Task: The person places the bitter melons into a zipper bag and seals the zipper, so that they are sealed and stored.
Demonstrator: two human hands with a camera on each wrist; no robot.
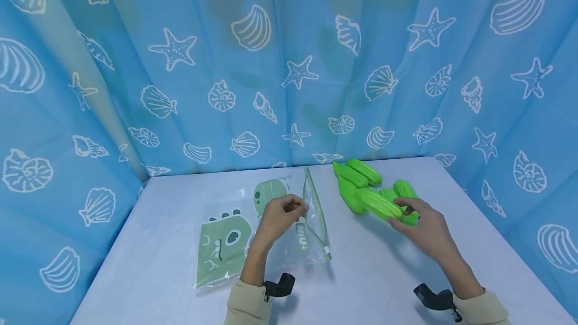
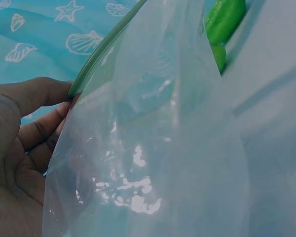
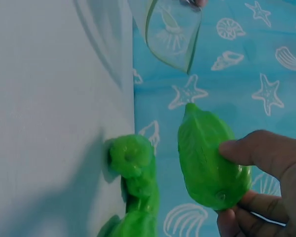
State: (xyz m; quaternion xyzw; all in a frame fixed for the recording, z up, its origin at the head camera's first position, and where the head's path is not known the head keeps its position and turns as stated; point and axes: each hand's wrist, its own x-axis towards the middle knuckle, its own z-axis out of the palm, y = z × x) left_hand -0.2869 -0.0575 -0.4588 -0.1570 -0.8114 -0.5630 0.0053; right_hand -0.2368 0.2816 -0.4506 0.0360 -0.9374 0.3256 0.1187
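My left hand (image 1: 276,219) pinches the opening edge of a clear zip bag (image 1: 319,209) between thumb and fingers. The bag has a green zip strip with a white slider and a green dinosaur print; its mouth gapes in the head view. Close up in the left wrist view, the clear plastic (image 2: 138,138) fills the middle. My right hand (image 1: 431,227) holds a bright green, ridged, oval artificial vegetable (image 3: 209,158) with a pointed tip, thumb on one side and fingers on the other. Its exact kind I cannot tell. Beside it lie several similar green pieces (image 1: 356,177).
A white table (image 1: 149,245) carries the bag at the left and the green pieces at the back right. Blue curtains (image 1: 289,109) with white shell and starfish prints enclose the back and both sides. Each wrist wears a black camera mount (image 1: 280,285).
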